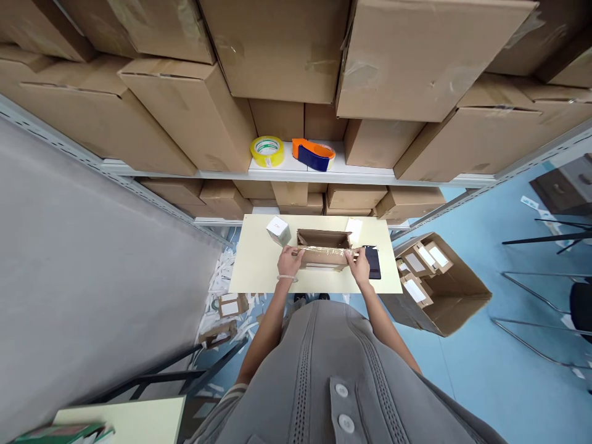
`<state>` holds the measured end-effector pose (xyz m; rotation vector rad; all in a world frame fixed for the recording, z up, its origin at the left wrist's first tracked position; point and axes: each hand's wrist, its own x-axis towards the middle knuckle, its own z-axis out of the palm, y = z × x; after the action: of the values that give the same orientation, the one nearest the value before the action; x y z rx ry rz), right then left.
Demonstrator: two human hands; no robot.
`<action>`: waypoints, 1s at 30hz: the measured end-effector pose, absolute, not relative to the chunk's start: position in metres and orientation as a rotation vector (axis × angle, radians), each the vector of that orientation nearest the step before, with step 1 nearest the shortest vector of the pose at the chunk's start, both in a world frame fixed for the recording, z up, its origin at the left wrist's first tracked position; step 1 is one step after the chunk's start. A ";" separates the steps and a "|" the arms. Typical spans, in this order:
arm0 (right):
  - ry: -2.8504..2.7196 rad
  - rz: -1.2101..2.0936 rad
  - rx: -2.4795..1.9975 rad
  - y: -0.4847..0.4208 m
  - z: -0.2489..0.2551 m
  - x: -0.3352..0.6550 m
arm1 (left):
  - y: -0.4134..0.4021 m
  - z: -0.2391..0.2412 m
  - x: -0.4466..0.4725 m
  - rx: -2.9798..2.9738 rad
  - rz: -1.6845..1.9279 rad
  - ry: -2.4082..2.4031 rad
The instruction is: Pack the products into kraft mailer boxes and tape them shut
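Squarely between left hand [289, 262] and right hand [359, 267] — cardboard box [324, 258].

Left tabletop [252, 265]: bare from the left hand [290, 262] outward; the small white box [279, 230] stands farther back.
Open carton [324, 257]: top gives a way in; hands occupy both front corners.
Right side: flat dark device [372, 264] beside the right hand [359, 267], bare strip beyond.
Far edge: shelved boxes [356, 197] block passage.

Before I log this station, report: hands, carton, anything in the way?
Left hand, right hand gripping carton at near edge. Carton open on top. Close by: white box left, dark flat device right.
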<state>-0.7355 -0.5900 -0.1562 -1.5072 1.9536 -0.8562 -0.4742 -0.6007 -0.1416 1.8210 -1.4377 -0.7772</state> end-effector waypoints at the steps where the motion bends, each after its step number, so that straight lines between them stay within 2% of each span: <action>1: 1.929 -0.883 -1.493 -0.590 -0.156 -0.736 | -0.601 -0.143 -0.474 1.819 -0.782 -1.426; 11: 1.756 -0.909 -1.552 -0.593 -0.152 -0.734 | -0.603 -0.146 -0.477 1.766 -0.814 -1.321; 26: 1.832 -0.908 -1.650 -0.609 -0.151 -0.742 | -0.606 -0.143 -0.477 1.837 -0.826 -1.622; 30: 1.845 -0.823 -1.875 -0.625 -0.134 -0.748 | -0.607 -0.146 -0.476 1.814 -0.847 -1.606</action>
<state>-0.7480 -0.6250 -0.1343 -1.8750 1.8452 -0.8232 -0.4756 -0.6074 -0.1455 1.8144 -1.6062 -0.8466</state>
